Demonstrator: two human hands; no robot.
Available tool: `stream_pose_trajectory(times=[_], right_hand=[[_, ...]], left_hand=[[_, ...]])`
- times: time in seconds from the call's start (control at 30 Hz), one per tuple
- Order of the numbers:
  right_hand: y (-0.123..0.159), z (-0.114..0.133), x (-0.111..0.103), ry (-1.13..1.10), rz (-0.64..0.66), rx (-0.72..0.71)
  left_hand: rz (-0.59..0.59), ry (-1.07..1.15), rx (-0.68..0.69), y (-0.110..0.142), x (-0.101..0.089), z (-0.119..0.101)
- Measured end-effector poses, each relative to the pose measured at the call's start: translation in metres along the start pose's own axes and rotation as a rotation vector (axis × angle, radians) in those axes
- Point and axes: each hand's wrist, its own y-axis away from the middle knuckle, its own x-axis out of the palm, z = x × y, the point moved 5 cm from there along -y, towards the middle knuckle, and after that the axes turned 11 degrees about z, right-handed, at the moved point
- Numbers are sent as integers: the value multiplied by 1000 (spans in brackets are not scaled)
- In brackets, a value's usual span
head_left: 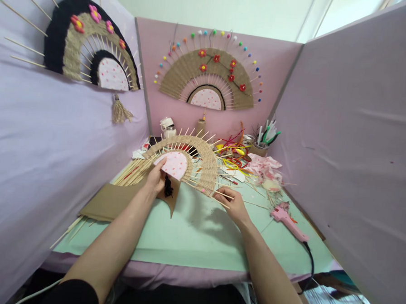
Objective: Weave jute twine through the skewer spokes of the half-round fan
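A half-made woven fan [202,163] of tan cord and wooden sticks, with a pink dotted centre, stands tilted above the green mat [192,233]. My left hand [155,179] grips its cardboard base beside the pink centre, next to a tuft of black yarn [168,188]. My right hand [232,203] is closed in a pinch on one of the fan's sticks at its lower right edge.
A pink glue gun [288,221] lies at the right with its cord over the edge. Pipe cleaners, a pen cup [259,148] and pink scraps clutter the back. A cardboard sheet [110,201] and loose sticks lie left. Finished fans [208,77] hang on the walls.
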Motion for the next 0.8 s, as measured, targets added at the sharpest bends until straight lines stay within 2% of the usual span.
stream_pose_trajectory(times=[0.3,0.47,0.6,0.7,0.8], right_hand=[[-1,2,2,60,18,16],[1,6,3,70,98,9],[2,2,0,-42,142,33],[2,-2,-5,-104,111,22],[2,-3,-11,-83,2,0]], left_hand=[[-24,-47,-18,0,-2,1],[26,-50,-18,2,2,-4],[87,-58,-73,6,6,-6],[110,-50,-124,10,9,-5],[105,-58,-166,11,8,-2]])
